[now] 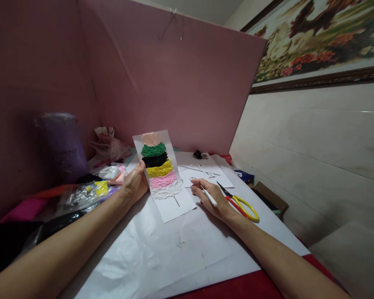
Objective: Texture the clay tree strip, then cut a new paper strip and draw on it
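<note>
My left hand (136, 182) grips the left edge of a white paper card (166, 211), which is tilted up off the table with its lower end near the surface. Bands of clay-like texture in peach, green, black, yellow, pink and white cover the card, above a short dark stem line. My right hand (212, 198) rests on the table to the right of the card, its fingers curled around a white pen-like tool (209, 197). Close beside that hand lie scissors (241, 206) with red and yellow handles, blades pointing away.
White paper (218, 169) with small items lies behind my right hand, a bunch of keys (200, 155) at its back edge. Plastic packets (81, 195) crowd the left side near a purple cylinder (64, 145). A pink panel (174, 83) stands behind; a cardboard box (271, 197) sits right.
</note>
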The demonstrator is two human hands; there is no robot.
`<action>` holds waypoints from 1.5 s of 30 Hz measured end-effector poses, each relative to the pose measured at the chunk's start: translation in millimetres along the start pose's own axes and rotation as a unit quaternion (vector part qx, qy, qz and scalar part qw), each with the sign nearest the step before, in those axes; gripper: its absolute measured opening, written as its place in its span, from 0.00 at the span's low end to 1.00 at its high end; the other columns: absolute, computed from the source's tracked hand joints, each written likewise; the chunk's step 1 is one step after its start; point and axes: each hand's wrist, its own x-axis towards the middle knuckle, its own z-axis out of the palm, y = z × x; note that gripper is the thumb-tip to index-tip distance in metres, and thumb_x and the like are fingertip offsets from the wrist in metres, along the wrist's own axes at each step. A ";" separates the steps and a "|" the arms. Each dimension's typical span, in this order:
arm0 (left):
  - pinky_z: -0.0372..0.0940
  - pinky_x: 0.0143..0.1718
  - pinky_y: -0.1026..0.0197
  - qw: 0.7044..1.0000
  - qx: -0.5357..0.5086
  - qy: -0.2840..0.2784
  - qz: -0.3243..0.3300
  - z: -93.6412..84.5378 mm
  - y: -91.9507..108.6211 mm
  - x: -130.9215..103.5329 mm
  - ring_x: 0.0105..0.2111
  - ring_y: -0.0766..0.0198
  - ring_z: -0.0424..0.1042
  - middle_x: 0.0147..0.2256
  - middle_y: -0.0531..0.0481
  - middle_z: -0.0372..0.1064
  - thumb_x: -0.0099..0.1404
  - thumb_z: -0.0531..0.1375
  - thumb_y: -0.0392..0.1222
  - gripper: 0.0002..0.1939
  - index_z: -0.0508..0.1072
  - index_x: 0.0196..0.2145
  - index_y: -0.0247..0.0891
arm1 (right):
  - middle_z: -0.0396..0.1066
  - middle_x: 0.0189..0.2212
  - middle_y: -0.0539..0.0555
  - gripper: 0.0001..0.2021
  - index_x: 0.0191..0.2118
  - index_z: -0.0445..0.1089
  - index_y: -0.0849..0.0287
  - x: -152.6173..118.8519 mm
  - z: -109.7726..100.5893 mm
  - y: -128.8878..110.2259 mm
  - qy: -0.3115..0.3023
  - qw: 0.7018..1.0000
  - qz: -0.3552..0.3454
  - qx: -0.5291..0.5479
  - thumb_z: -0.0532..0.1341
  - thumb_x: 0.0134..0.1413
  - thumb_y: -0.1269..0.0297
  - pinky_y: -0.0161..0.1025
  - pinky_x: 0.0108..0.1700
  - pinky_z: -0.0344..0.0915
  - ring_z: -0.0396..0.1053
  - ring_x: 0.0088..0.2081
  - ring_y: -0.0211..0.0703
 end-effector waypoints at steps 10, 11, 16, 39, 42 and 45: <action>0.69 0.43 0.54 0.997 0.011 0.072 0.012 0.9 -0.8 0.4 0.34 0.58 0.77 0.30 0.50 0.78 0.70 0.48 0.39 0.14 0.72 0.37 0.40 | 0.74 0.33 0.54 0.11 0.42 0.73 0.59 -2.7 1.3 -4.1 -0.035 0.999 -0.029 -0.009 0.60 0.53 0.64 0.42 0.41 0.66 0.70 0.34 0.44; 0.69 0.43 0.54 0.998 0.008 0.066 0.010 1.3 -0.8 -0.2 0.34 0.58 0.77 0.30 0.50 0.78 0.70 0.48 0.39 0.13 0.73 0.37 0.40 | 0.74 0.33 0.53 0.11 0.41 0.73 0.59 -2.8 1.6 -3.5 -0.041 0.999 -0.030 -0.008 0.60 0.53 0.64 0.42 0.40 0.66 0.69 0.34 0.43; 0.69 0.43 0.52 0.999 0.008 0.030 -0.013 1.2 -0.2 -1.8 0.35 0.56 0.77 0.34 0.48 0.78 0.70 0.49 0.41 0.13 0.73 0.43 0.39 | 0.72 0.31 0.52 0.11 0.39 0.74 0.60 -0.6 6.9 4.4 -0.045 0.999 -0.010 0.012 0.61 0.47 0.68 0.40 0.38 0.64 0.68 0.33 0.42; 0.65 0.49 0.53 0.989 0.141 -0.033 -0.033 0.0 -18.8 -7.3 0.46 0.52 0.74 0.36 0.45 0.77 0.61 0.63 0.48 0.11 0.73 0.36 0.39 | 0.68 0.19 0.50 0.08 0.31 0.75 0.59 2.3 17.6 20.6 0.040 0.978 0.147 0.144 0.62 0.41 0.66 0.39 0.25 0.62 0.64 0.22 0.43; 0.63 0.51 0.54 0.982 0.178 -0.051 -0.021 -3.6 -21.4 -6.3 0.49 0.52 0.71 0.40 0.44 0.76 0.61 0.62 0.51 0.14 0.75 0.38 0.39 | 0.69 0.21 0.51 0.11 0.33 0.76 0.59 1.5 18.7 21.6 0.030 0.977 0.161 0.137 0.63 0.41 0.63 0.39 0.27 0.62 0.65 0.24 0.44; 0.58 0.56 0.52 0.970 0.231 -0.078 0.005 -1.7 -19.2 -6.5 0.52 0.50 0.68 0.46 0.42 0.75 0.60 0.62 0.54 0.21 0.76 0.44 0.37 | 0.69 0.22 0.51 0.15 0.36 0.77 0.61 1.2 19.2 23.1 0.020 0.977 0.177 0.120 0.63 0.40 0.62 0.39 0.30 0.62 0.66 0.26 0.44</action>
